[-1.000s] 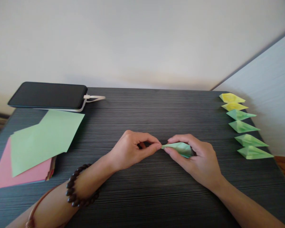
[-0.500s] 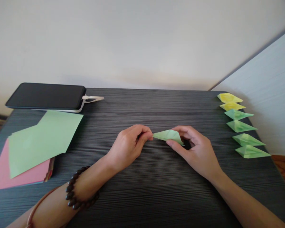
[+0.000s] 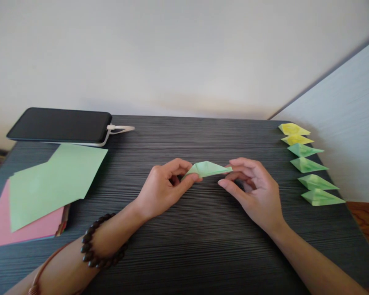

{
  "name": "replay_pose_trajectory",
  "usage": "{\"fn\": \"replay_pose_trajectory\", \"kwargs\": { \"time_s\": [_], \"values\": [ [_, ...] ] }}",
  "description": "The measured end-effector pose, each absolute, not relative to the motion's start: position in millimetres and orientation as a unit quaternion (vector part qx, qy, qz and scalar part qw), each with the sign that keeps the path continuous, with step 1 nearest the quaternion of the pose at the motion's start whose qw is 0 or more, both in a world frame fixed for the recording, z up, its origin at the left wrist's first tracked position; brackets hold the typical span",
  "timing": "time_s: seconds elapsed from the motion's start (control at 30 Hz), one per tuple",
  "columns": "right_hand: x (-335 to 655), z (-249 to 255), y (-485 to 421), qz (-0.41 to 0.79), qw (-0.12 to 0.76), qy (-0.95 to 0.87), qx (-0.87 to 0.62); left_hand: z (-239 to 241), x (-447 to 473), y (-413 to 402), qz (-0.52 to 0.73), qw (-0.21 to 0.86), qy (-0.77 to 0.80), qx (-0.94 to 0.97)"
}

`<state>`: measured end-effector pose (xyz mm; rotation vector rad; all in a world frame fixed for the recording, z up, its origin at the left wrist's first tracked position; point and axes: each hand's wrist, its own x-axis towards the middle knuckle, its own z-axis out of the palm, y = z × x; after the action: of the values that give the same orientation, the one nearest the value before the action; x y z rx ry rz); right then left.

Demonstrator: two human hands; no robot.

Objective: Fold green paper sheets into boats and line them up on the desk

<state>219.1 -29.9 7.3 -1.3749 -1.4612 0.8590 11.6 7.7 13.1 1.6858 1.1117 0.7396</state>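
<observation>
Between thumb and fingers, my left hand (image 3: 164, 184) pinches the wide end of a light green folded origami paper piece (image 3: 209, 169). The narrow tip of the piece points right. My right hand (image 3: 256, 188) is beside that tip, thumb and fingers apart; the tip lies in front of the fingertips, and I cannot tell whether they touch. Both hands are just above the dark tabletop (image 3: 184, 237).
At the right edge is a column of yellow folded pieces (image 3: 294, 129) and green folded pieces (image 3: 309, 165). Green sheets (image 3: 52, 184) lie on a pink paper stack (image 3: 33, 227) at left. A phone (image 3: 60, 125) with a white cable (image 3: 121, 129) sits behind, near the wall.
The folded paper has turned around: its narrow tip now points right instead of left. My left hand has moved from the tip to the wide end, and my right hand has opened.
</observation>
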Motion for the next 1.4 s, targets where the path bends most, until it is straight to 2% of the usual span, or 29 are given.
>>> {"fn": "replay_pose_trajectory", "kwargs": {
  "time_s": [0.33,0.47,0.57,1.07,1.4],
  "values": [
    [213.9,4.2,-37.7,0.267,0.486,-0.653,-0.516,12.2,9.7,-2.0,0.231,0.468,0.391,0.758],
    [215.5,5.3,-39.2,0.170,0.450,-0.707,-0.519,10.5,9.3,-4.4,0.237,0.493,0.368,0.752],
    [216.6,8.0,-39.1,0.141,0.424,-0.730,-0.518,10.1,9.1,-4.7,0.245,0.489,0.346,0.763],
    [216.0,13.1,-36.6,0.184,0.409,-0.747,-0.490,3.8,7.5,-2.3,0.307,0.417,0.262,0.815],
    [217.8,19.5,-35.2,0.226,0.334,-0.773,-0.490,1.2,8.3,-1.1,0.337,0.364,0.271,0.825]
  ]
}}
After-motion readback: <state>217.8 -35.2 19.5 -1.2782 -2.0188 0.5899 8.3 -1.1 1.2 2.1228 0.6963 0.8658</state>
